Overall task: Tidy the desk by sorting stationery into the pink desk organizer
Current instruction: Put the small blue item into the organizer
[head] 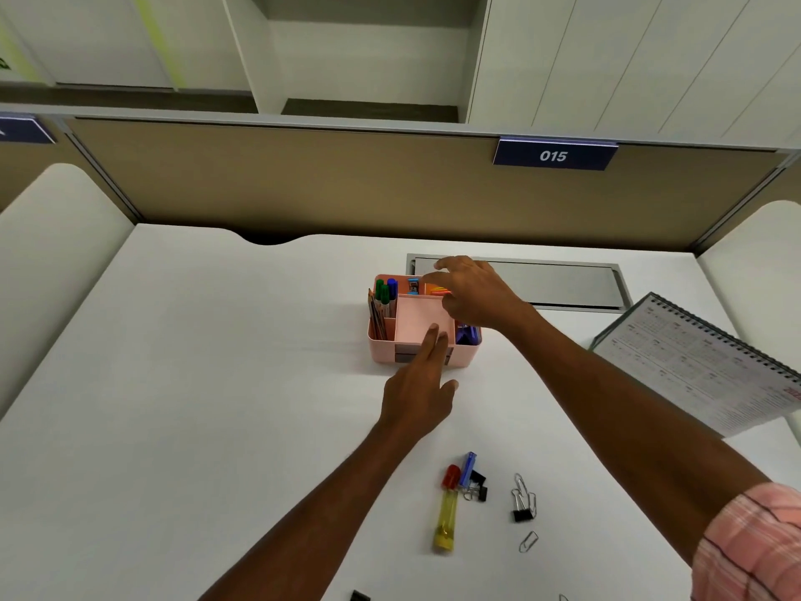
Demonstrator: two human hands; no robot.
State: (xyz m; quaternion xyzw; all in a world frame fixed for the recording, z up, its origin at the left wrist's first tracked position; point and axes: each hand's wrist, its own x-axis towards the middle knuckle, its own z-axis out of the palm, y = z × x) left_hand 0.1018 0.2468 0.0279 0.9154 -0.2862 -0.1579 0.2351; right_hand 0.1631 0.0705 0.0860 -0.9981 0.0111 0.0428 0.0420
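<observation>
Pink organizer (422,358) mid-desk (216,383), long axis left-right, front face toward me. Several compartments. Left end holds two green pens (382,292), one blue pen (392,287) and pencils (376,318).

My left hand (416,396): fingers straight, tips touching front rim.

My right hand (477,297): curled over orange notes (437,291) at back; can't tell if gripping.

Nearer me: one yellow marker (447,514), two black binder clips (522,511), three paper clips (529,541).
</observation>
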